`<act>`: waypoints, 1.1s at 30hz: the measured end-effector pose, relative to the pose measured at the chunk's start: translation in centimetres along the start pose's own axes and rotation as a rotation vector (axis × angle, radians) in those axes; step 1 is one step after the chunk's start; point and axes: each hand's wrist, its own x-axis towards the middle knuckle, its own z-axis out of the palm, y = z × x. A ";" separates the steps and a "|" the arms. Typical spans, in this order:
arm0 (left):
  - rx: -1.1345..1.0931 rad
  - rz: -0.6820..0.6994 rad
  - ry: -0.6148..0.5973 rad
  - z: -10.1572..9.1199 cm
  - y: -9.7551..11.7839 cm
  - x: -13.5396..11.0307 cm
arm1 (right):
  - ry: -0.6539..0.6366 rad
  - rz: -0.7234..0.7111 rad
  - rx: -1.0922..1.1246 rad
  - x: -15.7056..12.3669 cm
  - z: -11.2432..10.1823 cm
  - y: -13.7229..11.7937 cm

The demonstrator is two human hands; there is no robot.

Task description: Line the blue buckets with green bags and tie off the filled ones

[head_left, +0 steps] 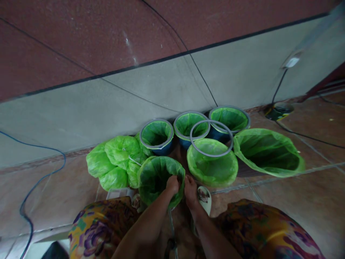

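Note:
A pot lined with a green plastic bag [157,176] stands on the floor right in front of me. My left hand [173,184] is closed on the bag's near rim. My right hand [191,190] rests just beside it at the same rim, its fingers curled down; what they hold is hidden. Behind it sits another bag-lined pot [212,163] with a loose grey ring [211,138] lying tilted on top. Three blue pots [157,136] with green liners and grey rings stand in a row against the wall.
Tied green bags [114,162] are heaped at the left. A large open green bag [268,151] lies at the right. A blue cable [40,176] trails over the tiled floor at left, black cables [277,88] at right. A sandal [204,197] lies near my right hand.

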 end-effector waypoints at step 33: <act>0.483 0.367 -0.127 -2.1 -3.8 -9.9 | -0.035 -0.214 -0.411 0.7 -0.3 -1.2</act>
